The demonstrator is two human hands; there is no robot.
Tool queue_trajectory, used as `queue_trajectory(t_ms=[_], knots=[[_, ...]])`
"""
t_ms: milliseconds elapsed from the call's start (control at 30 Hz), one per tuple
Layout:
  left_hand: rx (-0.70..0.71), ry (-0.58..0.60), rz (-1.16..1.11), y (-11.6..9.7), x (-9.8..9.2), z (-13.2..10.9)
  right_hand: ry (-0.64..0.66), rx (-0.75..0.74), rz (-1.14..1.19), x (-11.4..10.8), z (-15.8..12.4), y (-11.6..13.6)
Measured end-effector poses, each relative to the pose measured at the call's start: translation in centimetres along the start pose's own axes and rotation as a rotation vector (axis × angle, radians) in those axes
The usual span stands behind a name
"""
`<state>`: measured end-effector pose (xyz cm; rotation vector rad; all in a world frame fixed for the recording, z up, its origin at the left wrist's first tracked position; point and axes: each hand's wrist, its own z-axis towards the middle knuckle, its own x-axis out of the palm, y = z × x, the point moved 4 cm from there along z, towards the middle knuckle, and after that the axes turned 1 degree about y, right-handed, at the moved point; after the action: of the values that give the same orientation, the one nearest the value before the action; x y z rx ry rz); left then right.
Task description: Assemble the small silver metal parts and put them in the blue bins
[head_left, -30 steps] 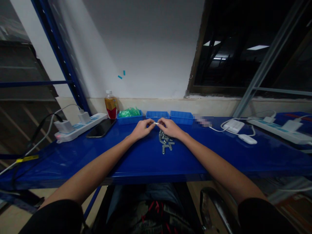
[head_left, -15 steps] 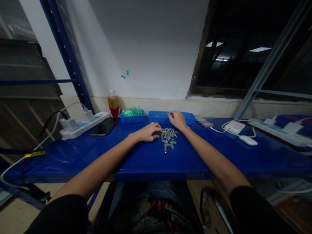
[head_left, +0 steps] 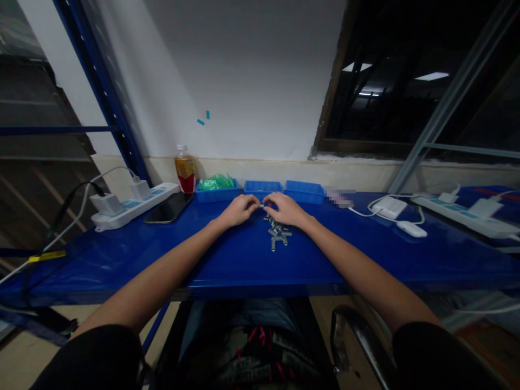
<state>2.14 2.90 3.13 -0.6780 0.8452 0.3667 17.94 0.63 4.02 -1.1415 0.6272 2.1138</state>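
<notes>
Over the blue table, my left hand (head_left: 240, 210) and my right hand (head_left: 285, 209) meet fingertip to fingertip, both closed in a pinch. A small, light metal part (head_left: 261, 206) shows between them; its exact kind is too small to make out. Right below lies a pile of small silvery metal pieces (head_left: 275, 226), partly covered by my right hand. Several larger L-shaped metal pieces (head_left: 273, 245) rest at the pile's near edge. Just behind my hands stands a blue bin (head_left: 263, 187), its inside mostly hidden.
Left of that bin, another blue bin (head_left: 219, 195) holds green plastic bags; a third bin (head_left: 305, 192) stands to the right. A drink bottle (head_left: 186, 170), a phone (head_left: 169, 210) and a power strip (head_left: 136, 208) are at left. White chargers with cables (head_left: 390, 208) lie at right.
My right hand has come back from the bins toward me, and my left hand has risen slightly from beside the pile. Their fingertips now meet around a small part.
</notes>
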Motion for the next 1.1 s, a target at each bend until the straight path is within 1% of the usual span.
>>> queue_trajectory(t_ms=[100, 200, 267, 333, 400, 500, 567, 700, 800, 833, 900, 1033, 1100], knots=[[-0.048, -0.071, -0.133, 0.2, -0.2, 0.1, -0.015, -0.002, -0.016, 0.1, 0.3, 1.4], [-0.067, -0.108, -0.25, 0.3, 0.0, 0.1, -0.034, 0.016, -0.034, 0.0, 0.3, 1.3], [-0.071, -0.099, -0.291, 0.2, 0.1, 0.1, -0.052, 0.025, -0.03, -0.2, 0.3, 0.8], [-0.069, -0.074, -0.278, -0.1, 0.1, 0.0, -0.063, 0.045, -0.024, -0.3, 0.3, 0.4], [-0.051, -0.055, -0.204, -0.5, 0.0, -0.1, -0.053, 0.069, -0.026, -0.2, 0.4, 0.1], [-0.007, -0.064, -0.07, -1.2, -0.3, -0.3, -0.02, 0.076, -0.027, -0.1, 0.5, 0.1], [0.006, -0.077, -0.023, -1.4, -0.4, -0.4, -0.02, 0.071, 0.008, -0.2, 0.5, 0.2], [-0.02, -0.079, -0.016, -1.4, -0.5, -0.4, -0.053, 0.044, 0.111, -0.8, 0.2, 0.6], [-0.053, -0.04, -0.033, -1.1, -0.3, -0.3, -0.066, 0.01, 0.074, -1.2, 0.2, 0.7], [-0.068, -0.021, -0.026, -1.0, -0.2, -0.3, -0.069, 0.016, 0.046, -1.2, 0.3, 0.5], [-0.097, 0.022, 0.016, -1.1, 0.2, -0.3, -0.094, 0.077, -0.003, -1.2, 0.6, -0.5], [-0.105, 0.142, 0.137, -1.9, 1.2, -0.7, -0.223, 0.295, -0.055, -1.0, 1.2, -4.2], [-0.094, 0.18, 0.184, -2.4, 1.6, -0.9, -0.268, 0.364, -0.085, -0.7, 1.4, -5.9]])
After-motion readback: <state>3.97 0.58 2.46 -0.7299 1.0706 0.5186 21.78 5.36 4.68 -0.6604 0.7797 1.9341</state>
